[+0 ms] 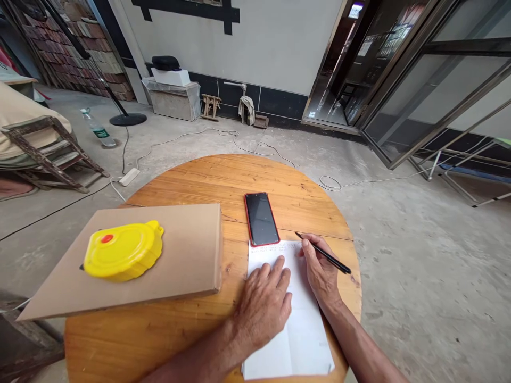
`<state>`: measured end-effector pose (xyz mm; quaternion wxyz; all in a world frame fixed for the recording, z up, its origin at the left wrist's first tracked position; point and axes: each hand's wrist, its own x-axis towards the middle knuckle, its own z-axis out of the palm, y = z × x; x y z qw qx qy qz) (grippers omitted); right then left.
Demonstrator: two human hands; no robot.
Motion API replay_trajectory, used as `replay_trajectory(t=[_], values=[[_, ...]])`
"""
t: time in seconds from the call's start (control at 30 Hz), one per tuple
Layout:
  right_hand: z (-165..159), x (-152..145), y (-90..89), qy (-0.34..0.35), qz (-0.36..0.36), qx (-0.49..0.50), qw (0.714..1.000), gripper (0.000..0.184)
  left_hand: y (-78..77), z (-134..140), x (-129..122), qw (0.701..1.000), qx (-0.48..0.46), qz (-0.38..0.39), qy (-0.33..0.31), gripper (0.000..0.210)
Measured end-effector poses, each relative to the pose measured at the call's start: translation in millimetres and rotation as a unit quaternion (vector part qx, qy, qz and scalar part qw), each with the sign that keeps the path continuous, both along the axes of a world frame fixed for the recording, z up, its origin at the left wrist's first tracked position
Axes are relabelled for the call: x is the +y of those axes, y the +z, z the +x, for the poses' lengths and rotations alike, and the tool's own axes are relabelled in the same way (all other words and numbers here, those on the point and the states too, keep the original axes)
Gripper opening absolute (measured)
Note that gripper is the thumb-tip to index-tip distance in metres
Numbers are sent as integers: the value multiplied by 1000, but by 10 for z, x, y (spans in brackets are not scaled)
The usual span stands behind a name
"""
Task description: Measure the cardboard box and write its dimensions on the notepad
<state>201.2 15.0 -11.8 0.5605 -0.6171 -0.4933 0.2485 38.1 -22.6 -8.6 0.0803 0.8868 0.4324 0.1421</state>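
White paper sheets (303,330) lie on the round wooden table (191,186), with small rows of writing along the top edge. My left hand (266,292) rests flat on the paper, fingers spread and holding nothing. In my right hand (321,268), pinched between thumb and fingers, is a black pen (333,260). Its tip points up and left, above the right edge of the sheet. Just beyond the paper, a phone (262,219) in a red case lies face up with a dark screen.
A flat cardboard box (191,244) covers the table's left side, carrying a yellow tool case (123,250) with a red button. Cables (235,139) trail over the concrete floor. A plastic bottle (98,130) and a wooden folding stool (51,149) stand left; a glass door (435,80) is at right.
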Motion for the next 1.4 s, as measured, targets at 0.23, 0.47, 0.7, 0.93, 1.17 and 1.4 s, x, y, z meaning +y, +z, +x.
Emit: replay_trajectory(t=[0.23,0.47,0.7,0.93,1.17,1.4], values=[[69,16,-88,7,63,-92,994,20,23,-12,5,1000,1,1,-2,38],[126,-19,-26,85,35,-323,942,51,-8,-6,3,1000,-6,2,1,39],[31,-12,61,82,-69,-477,872,45,-10,1,1,1000,-12,5,9,38],[75,-13,36,124,-76,-489,860,51,0,1,-5,1000,-17,1,10,34],[201,-3,-72,98,-42,-466,878,63,3,-3,-7,1000,-26,-3,10,32],[318,44,-219,59,23,-361,930,46,22,-11,4,1000,-21,-5,3,31]])
